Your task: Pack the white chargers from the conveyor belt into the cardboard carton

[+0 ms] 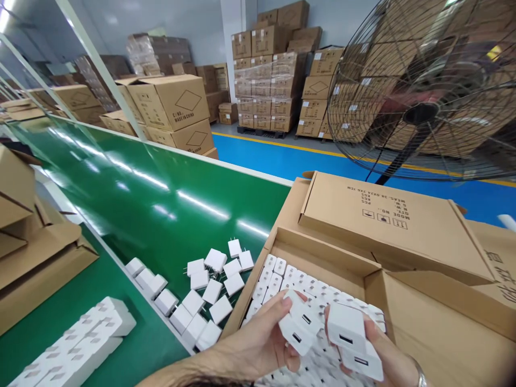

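Observation:
My left hand is closed around two white USB chargers, their USB slots facing me. Two more USB chargers sit in my right hand, which grips them from the right side. Both hands are above an open cardboard box, the two pairs apart from each other. Inside the box, packed white chargers stand in rows with their prong ends up; my hands hide part of them. To the left, a loose pile of chargers lies on the green conveyor belt.
White chargers in a block stand on the green table at lower left, beside open cardboard boxes. A closed flat carton lies behind the open box. A large fan stands at right; stacked cartons fill the background.

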Available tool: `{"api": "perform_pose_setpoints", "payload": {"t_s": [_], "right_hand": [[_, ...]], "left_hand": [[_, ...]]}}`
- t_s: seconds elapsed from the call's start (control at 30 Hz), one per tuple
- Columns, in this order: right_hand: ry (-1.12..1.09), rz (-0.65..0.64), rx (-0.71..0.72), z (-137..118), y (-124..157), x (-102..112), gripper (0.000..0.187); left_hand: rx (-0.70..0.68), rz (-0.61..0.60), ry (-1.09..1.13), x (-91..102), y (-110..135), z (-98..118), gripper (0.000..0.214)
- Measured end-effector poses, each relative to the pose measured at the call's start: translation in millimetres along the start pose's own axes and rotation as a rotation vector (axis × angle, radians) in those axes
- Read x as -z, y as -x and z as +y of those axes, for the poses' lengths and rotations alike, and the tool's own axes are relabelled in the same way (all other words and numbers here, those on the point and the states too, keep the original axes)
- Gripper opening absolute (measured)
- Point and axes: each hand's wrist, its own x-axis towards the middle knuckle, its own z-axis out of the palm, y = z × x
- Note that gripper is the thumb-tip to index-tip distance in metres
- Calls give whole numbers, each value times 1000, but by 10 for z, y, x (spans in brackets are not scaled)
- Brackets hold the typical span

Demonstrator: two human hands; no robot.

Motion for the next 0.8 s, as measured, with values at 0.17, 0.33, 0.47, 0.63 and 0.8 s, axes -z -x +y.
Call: {"api": "perform_pose_setpoints", "payload": {"t_s": [0.17,0.33,0.47,0.63,0.8], "right_hand": [[352,-73,201,-331,-28,160,54],[1417,271,556,-906,-235,527,55],[1860,154,718,-947,-457,725,46],[1798,-18,523,-777,-554,879,34],[1738,-64,400,-798,-544,851,41]], "left_hand": [[-99,-22,-114,-73,47,55,69],[-323,19,-710,-281,-346,402,93],[-270,-39,-1514,-465,-999,659,56],[-12,-180,-1911,-678,-1531,639,33],[57,-178,-1986,-782,-1658,502,31]]}}
